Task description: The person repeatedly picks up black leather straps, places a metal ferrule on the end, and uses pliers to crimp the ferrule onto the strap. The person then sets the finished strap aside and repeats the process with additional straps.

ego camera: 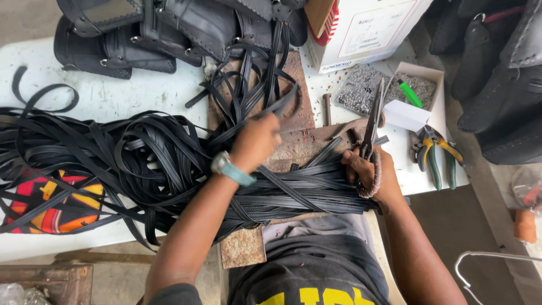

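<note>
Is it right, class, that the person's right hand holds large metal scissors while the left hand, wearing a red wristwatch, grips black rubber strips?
Not quite. The head view shows the wristwatch on the left hand is teal, not red. The right hand does hold the large metal scissors, and the left grips black rubber strips.

Two hands are in view, the left hand (255, 141) and the right hand (367, 172), with one wristwatch (230, 168) on the left wrist. There is one pair of scissors (371, 127) and one pair of pliers (433, 152) with green and yellow handles. One green marker (410, 94) lies across one small open box (420, 93). One white carton (367, 28) stands behind. One rusty metal plate (293, 144) lies on the tabletop (113, 93). The black straps (113, 152) are too many and too tangled to count.
</note>
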Tool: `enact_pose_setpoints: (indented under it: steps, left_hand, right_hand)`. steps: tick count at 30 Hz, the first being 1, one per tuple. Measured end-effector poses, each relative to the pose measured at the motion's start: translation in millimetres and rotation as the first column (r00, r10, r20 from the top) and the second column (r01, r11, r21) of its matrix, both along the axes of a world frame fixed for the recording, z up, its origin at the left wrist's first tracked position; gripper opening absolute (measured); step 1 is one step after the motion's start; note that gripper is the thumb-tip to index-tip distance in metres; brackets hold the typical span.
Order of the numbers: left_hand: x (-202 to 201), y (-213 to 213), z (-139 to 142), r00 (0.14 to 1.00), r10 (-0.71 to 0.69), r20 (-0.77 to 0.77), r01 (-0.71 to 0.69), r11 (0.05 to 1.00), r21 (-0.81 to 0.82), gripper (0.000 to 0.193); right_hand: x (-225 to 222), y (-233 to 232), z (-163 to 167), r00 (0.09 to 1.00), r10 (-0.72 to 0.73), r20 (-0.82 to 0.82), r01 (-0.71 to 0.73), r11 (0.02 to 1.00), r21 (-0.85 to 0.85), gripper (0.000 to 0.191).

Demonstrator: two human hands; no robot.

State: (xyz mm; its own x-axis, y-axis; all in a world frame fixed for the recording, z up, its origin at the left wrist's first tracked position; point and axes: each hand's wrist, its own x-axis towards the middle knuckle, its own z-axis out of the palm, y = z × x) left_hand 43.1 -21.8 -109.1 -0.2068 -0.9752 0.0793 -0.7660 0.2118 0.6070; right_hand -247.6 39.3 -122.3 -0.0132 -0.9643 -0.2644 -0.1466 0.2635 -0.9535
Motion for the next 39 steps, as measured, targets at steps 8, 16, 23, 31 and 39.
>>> enact_pose_setpoints:
  steps: [8, 16, 23, 31, 39]
  left_hand:
    - [10.1, -23.6, 88.1, 0.696, -0.098, -0.711, 0.121, 0.993, -0.018, 0.017]
    - [-62.8, 18.3, 76.2, 0.874, -0.355, -0.333, 0.313, 0.934, -0.175, 0.017]
    - [-116.8, 35.2, 14.0, 0.948, -0.229, -0.222, 0.255, 0.962, 0.095, 0.027]
    - [-82.7, -7.5, 58.4, 0.907, -0.225, -0.357, 0.211, 0.974, -0.080, 0.018]
    - [-69.4, 3.4, 36.0, 0.583, -0.082, -0.809, 0.097, 0.995, -0.030, 0.029]
  right_hand:
    - [9.5, -0.8, 9.0, 0.998, -0.013, -0.065, 0.011, 0.999, -0.036, 0.024]
    - [32.0, 3.7, 2.9, 0.891, 0.045, 0.452, 0.082, 0.963, -0.258, 0.020]
    - [9.0, -4.3, 4.9, 0.868, 0.022, 0.497, 0.128, 0.955, -0.266, 0.022]
    - [-39.8, 1.3, 17.5, 0.905, 0.046, 0.422, 0.163, 0.881, -0.445, 0.026]
    - [20.2, 15.5, -18.6, 0.797, 0.262, 0.544, -0.078, 0.938, -0.339, 0.038]
